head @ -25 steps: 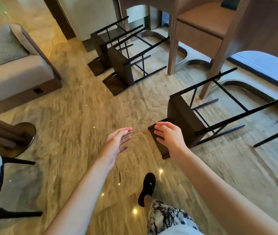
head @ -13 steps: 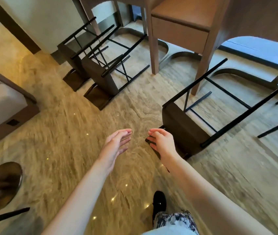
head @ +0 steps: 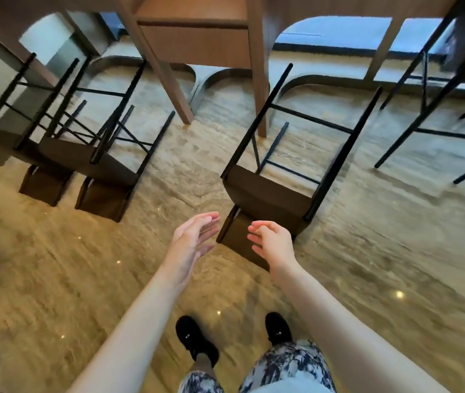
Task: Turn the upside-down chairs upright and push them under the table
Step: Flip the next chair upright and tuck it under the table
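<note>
A dark brown chair with black metal legs lies upside down on the floor straight ahead, its legs slanting up toward the wooden table. My left hand and my right hand are both open and held out just above its backrest, palms facing each other, touching nothing. Two more upside-down chairs lie at the left, one nearer and one behind it. The black legs of another chair show at the right.
The table's wooden legs stand on the floor behind the chairs. Polished beige marble floor spreads around me. My two black shoes are at the bottom. A curved metal rail runs along the floor under the table.
I have stepped closer and turned to face the nearest chair squarely. Both hands stay open, now centred over its backrest. The sofa and round table base have left the view.
</note>
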